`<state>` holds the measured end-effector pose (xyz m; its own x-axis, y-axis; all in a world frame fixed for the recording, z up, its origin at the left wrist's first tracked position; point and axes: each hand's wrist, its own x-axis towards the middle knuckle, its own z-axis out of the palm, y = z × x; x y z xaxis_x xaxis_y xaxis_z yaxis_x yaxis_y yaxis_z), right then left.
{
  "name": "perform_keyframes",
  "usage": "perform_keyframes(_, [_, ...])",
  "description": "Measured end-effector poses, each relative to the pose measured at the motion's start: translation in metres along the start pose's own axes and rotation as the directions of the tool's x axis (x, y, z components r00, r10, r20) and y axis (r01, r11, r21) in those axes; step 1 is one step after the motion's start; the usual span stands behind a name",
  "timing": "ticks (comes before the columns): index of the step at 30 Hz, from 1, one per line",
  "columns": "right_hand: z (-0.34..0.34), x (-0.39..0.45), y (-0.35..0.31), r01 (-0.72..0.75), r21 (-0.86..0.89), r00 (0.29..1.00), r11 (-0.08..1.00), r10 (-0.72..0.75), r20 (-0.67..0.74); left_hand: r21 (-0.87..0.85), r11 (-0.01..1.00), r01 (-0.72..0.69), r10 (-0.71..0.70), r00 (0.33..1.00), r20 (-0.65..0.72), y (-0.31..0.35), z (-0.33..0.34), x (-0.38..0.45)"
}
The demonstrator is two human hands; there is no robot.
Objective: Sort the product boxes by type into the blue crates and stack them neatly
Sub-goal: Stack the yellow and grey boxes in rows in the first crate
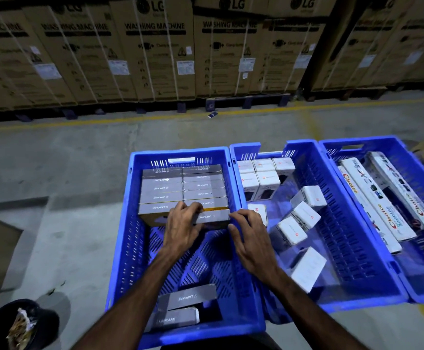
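Three blue crates (135, 223), two hands (180, 228)

Stacked boxes (183, 190) lie just beyond the fingers (193, 210) in the left crate (180, 154); two loose boxes (180, 309) behind them; middle crate (304, 147) to their right.
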<state>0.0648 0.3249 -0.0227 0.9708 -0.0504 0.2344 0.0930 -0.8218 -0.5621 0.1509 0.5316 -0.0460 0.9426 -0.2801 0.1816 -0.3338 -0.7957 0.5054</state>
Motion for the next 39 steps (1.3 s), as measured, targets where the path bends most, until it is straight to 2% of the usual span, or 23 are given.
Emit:
perform_keyframes(4, [-0.002,0.001,-0.001,0.009,-0.008,1.0,1.0,-0.009,0.009,0.008,1.0,0.017,-0.016,0.998,-0.055,-0.001,0.014,0.005])
perform_keyframes(8, [-0.004,0.001,-0.002,0.017,-0.015,1.0,1.0,-0.017,0.01,0.141,0.988,-0.063,0.076,0.993,-0.089,0.0,0.023,0.0])
perform_keyframes(14, [-0.003,0.001,-0.003,0.015,-0.035,1.0,0.999,-0.015,0.016,0.194,0.981,0.014,0.003,0.996,-0.086,0.004,0.024,-0.004])
perform_keyframes(19, [-0.004,0.001,-0.003,0.025,-0.014,1.0,1.0,-0.025,0.007,0.041,0.996,0.08,-0.078,0.995,-0.06,0.001,0.012,-0.006])
perform_keyframes(22, [-0.003,0.001,0.0,0.028,-0.01,0.999,1.0,-0.028,0.02,-0.08,0.996,0.036,-0.041,0.997,-0.071,-0.004,-0.003,-0.016])
perform_keyframes(25, [-0.002,0.0,0.003,0.033,-0.01,0.999,0.999,-0.033,0.03,-0.121,0.993,-0.003,-0.006,0.997,-0.079,-0.006,-0.021,-0.037])
perform_keyframes(26, [-0.002,0.0,0.003,0.037,-0.005,0.999,0.999,-0.037,0.031,-0.126,0.992,-0.001,-0.004,0.999,-0.037,-0.006,-0.028,-0.045])
perform_keyframes(28, [-0.003,-0.002,0.004,0.046,-0.007,0.998,0.999,-0.046,0.041,-0.172,0.983,0.064,-0.033,0.984,0.176,-0.007,-0.045,-0.062])
perform_keyframes(30, [-0.005,-0.007,0.005,0.054,-0.016,0.997,0.998,-0.053,0.058,-0.158,0.977,0.143,-0.062,0.901,0.43,-0.012,-0.057,-0.079])
perform_keyframes(32, [-0.007,-0.013,0.006,0.063,-0.02,0.996,0.998,-0.061,0.072,-0.065,0.989,0.132,-0.07,0.81,0.582,-0.02,-0.062,-0.094])
perform_keyframes(34, [-0.01,-0.019,0.007,0.071,-0.017,0.994,0.997,-0.069,0.084,-0.005,0.993,0.116,-0.084,0.755,0.651,-0.024,-0.063,-0.106])
perform_keyframes(39, [-0.017,-0.026,0.005,0.067,-0.003,0.993,0.998,-0.066,0.098,0.056,0.996,0.074,-0.092,0.704,0.704,-0.009,-0.055,-0.107])
